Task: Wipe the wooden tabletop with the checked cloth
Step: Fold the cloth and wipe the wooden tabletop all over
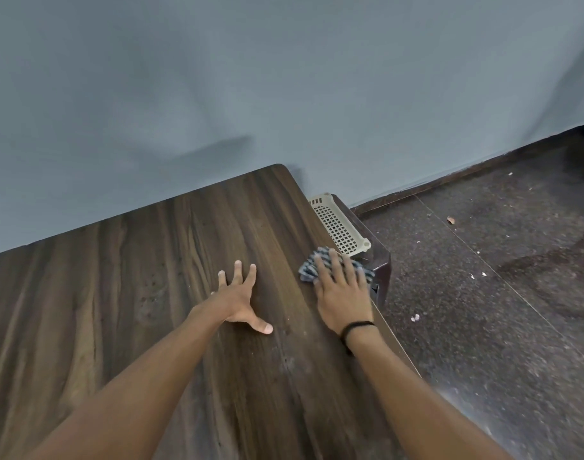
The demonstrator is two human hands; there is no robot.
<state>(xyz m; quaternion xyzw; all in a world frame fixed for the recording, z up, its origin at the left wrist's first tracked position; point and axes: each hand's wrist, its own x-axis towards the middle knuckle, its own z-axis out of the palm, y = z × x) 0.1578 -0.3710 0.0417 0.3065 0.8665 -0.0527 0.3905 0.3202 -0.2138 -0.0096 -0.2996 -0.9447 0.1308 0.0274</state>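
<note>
Head view: right hand [342, 295] fingers straight, pressing checked cloth [309, 269] beneath them onto table [134, 267]; left hand [239, 298] fingers splayed, empty.

Plain indoor room, home or small office, can't tell which. Bare blue-grey wall [284, 78], dark skirting [450, 180], dark speckled stone floor [483, 310] with bits of litter [451, 220]. Wood-grain laminate desk [151, 293] against the wall. Cream perforated plastic basket [337, 224] sits on a low dark stand [382, 260] just beside it.

Wooden tabletop [144, 293], checked cloth [310, 267] at its right edge (under the right hand [342, 298]), left hand [239, 298] flat nearby.
</note>
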